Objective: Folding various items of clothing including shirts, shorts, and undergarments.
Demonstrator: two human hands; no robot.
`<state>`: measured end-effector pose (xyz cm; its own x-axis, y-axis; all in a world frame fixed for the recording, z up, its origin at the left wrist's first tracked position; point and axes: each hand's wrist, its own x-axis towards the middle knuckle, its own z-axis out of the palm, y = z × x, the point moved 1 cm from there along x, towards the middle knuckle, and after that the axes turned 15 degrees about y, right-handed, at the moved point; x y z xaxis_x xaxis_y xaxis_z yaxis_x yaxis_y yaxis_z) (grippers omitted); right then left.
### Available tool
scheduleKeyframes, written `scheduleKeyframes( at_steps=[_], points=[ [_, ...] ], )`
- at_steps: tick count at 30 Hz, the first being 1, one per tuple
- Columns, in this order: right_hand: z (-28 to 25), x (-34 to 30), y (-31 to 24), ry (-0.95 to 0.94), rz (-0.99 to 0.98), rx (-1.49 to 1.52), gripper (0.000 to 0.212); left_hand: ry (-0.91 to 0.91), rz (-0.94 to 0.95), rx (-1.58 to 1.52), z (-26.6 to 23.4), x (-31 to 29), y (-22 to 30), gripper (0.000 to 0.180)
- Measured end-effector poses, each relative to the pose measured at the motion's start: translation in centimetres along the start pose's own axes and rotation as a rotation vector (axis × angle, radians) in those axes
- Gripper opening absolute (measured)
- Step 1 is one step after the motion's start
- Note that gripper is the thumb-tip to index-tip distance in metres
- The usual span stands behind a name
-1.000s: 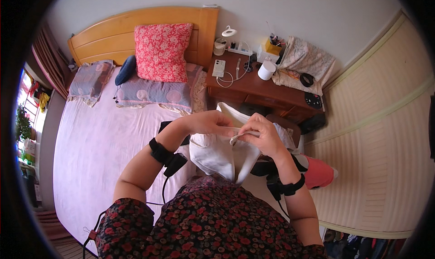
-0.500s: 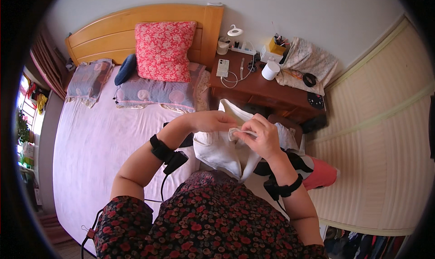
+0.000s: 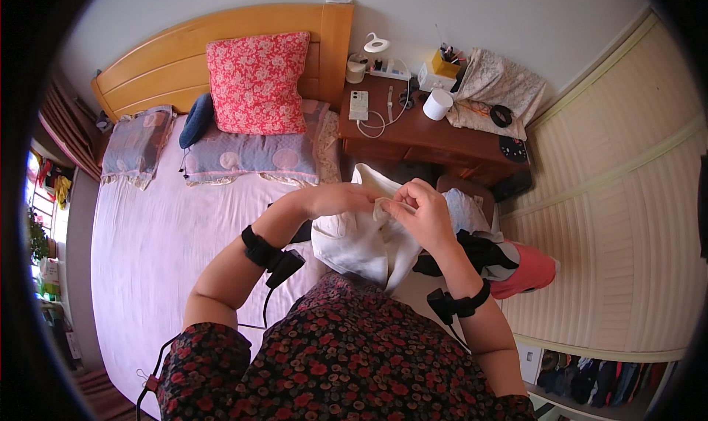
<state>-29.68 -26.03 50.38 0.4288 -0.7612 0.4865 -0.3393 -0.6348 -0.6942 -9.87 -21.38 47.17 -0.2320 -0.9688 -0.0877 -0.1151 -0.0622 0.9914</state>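
A white cloth garment [image 3: 346,242] hangs bunched in front of my body; its exact kind is not plain. My right hand [image 3: 423,209] pinches a folded edge of it between thumb and fingers. From the other side, my left hand [image 3: 341,199] meets the same fold, its fingers bent in at the cloth and the tips partly hidden by fabric. Both hands are close together, almost touching. Each forearm wears a black strap with a small device.
A bed with a pale pink sheet [image 3: 162,251] lies to my left, with a red floral cushion [image 3: 258,82] at its headboard. Ahead, a brown desk [image 3: 413,141] holds a phone, lamp and white cylinder. Dark and coral clothes [image 3: 527,270] lie at right, near a cream sliding wardrobe [image 3: 605,237].
My right hand has shifted slightly left and turned on the garment's edge, closer to my left hand. The view has tilted a little.
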Motion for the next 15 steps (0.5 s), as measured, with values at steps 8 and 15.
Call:
scheduleKeyframes(
  at_steps=[8, 15],
  points=[
    [1.1, 0.2, -0.7, 0.000, -0.021, -0.062, 0.025, 0.124, 0.024, 0.341, 0.6, -1.5, 0.6, 0.034],
    [1.9, 0.5, -0.9, -0.095, 0.037, 0.003, 0.023, 0.197, 0.279, 0.403, -0.4, -2.0, 0.3, 0.028]
  ],
)
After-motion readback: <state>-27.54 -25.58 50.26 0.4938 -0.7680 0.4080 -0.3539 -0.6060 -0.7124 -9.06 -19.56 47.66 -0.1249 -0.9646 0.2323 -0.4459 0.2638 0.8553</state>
